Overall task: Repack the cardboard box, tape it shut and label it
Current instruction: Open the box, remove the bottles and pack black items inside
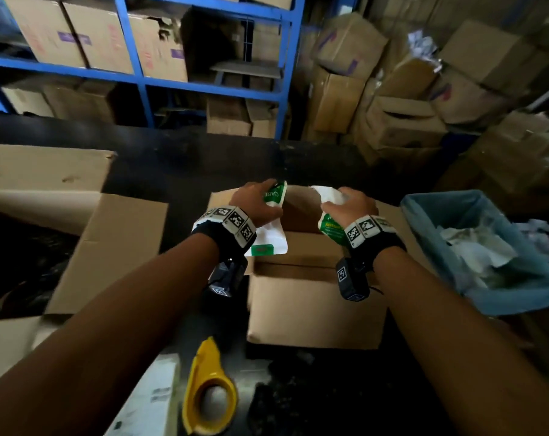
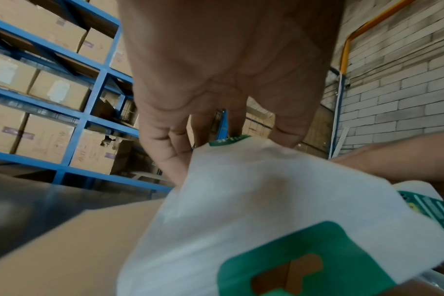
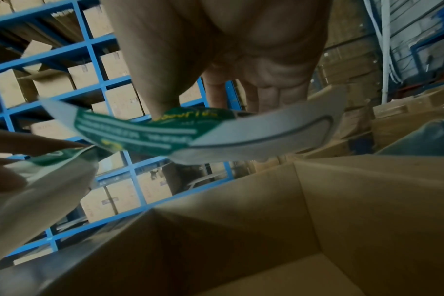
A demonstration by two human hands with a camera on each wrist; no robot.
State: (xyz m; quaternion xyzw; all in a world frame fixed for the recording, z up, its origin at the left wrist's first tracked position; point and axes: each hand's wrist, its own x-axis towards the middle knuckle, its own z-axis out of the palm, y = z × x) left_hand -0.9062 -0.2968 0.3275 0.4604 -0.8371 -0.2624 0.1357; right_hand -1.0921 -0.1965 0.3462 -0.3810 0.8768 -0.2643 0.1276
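An open cardboard box (image 1: 314,303) stands on the dark table in front of me, its flaps spread; its inside (image 3: 279,230) looks bare where I can see it. My left hand (image 1: 260,201) grips a white and green pouch (image 1: 271,237) above the box's left side; in the left wrist view the fingers (image 2: 165,148) pinch that pouch (image 2: 254,210) at its top edge. My right hand (image 1: 352,206) holds a second white and green pouch (image 1: 329,225) over the box's right side, thumb and fingers (image 3: 162,100) clamped on this packet (image 3: 190,132).
A yellow tape dispenser (image 1: 208,388) lies at the near table edge beside a white label sheet (image 1: 150,401). A large open carton (image 1: 78,234) sits left, a blue-lined bin (image 1: 487,247) of crumpled paper right. Blue shelving (image 1: 210,86) and stacked boxes stand behind.
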